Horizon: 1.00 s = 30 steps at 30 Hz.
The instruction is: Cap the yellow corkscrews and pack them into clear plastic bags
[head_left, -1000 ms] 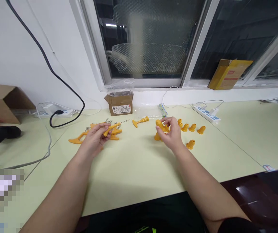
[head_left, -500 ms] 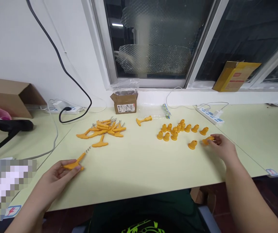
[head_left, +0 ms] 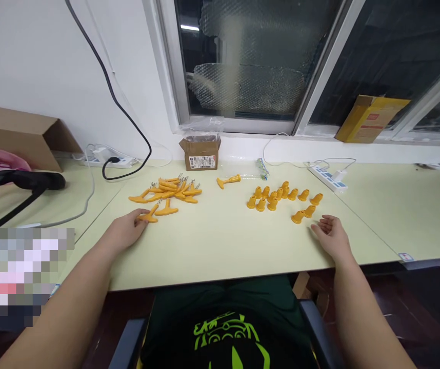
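Your left hand (head_left: 130, 228) pinches one end of smooth yellow T-shaped handle (head_left: 151, 216); that end hidden by fingers, its curly tip hard to see. Just beyond: pile of yellow handles (head_left: 168, 189) with twisty wire ends, some covered by others. Middle of pale, flat tabletop (head_left: 212, 241): yellow handle with sleeve (head_left: 229, 181). Then small yellow cups (head_left: 273, 204), wide at bottom. Your right hand (head_left: 332, 237) free, fingers loosely bent, near two more cups (head_left: 298, 217).
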Each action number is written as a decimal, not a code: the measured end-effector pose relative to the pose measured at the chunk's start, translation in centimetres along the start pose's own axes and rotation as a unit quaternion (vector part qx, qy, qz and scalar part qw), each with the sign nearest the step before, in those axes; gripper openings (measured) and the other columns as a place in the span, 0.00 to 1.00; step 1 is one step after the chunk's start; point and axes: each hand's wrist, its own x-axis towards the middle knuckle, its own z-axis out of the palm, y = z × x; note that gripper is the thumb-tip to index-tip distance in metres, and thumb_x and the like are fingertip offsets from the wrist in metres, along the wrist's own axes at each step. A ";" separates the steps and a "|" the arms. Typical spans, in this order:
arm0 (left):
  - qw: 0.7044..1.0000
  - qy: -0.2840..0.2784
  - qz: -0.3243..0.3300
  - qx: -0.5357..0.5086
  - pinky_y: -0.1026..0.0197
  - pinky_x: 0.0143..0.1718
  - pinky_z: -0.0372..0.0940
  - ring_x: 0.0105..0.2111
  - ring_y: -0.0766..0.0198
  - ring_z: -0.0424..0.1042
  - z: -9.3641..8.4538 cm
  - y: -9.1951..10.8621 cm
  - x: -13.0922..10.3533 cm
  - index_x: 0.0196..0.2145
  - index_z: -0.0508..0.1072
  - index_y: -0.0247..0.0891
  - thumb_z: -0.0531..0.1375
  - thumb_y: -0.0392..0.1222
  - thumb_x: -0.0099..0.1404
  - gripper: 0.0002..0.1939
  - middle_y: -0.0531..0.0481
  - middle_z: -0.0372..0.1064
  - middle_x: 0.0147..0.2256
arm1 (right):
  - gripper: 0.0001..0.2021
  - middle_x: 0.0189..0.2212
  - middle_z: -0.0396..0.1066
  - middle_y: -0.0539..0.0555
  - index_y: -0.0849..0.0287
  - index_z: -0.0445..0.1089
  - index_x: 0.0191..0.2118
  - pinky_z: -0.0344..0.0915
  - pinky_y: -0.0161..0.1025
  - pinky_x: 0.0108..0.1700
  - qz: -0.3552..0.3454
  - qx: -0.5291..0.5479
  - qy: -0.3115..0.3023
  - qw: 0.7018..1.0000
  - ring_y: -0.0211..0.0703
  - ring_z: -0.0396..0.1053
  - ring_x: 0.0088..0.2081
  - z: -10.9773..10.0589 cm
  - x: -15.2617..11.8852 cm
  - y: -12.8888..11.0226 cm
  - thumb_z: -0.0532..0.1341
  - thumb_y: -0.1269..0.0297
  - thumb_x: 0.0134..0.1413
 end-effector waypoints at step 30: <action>0.945 0.024 0.326 -0.027 0.45 0.71 0.49 0.72 0.47 0.49 9.9 22.8 9.3 0.61 0.68 0.33 0.52 0.43 0.72 0.23 0.35 0.57 0.68 | 0.07 0.38 0.71 0.52 0.53 0.70 0.43 0.63 0.49 0.50 -0.269 -0.057 -0.392 0.878 0.47 0.68 0.42 9.3 -10.4 -15.1 0.64 0.69 0.58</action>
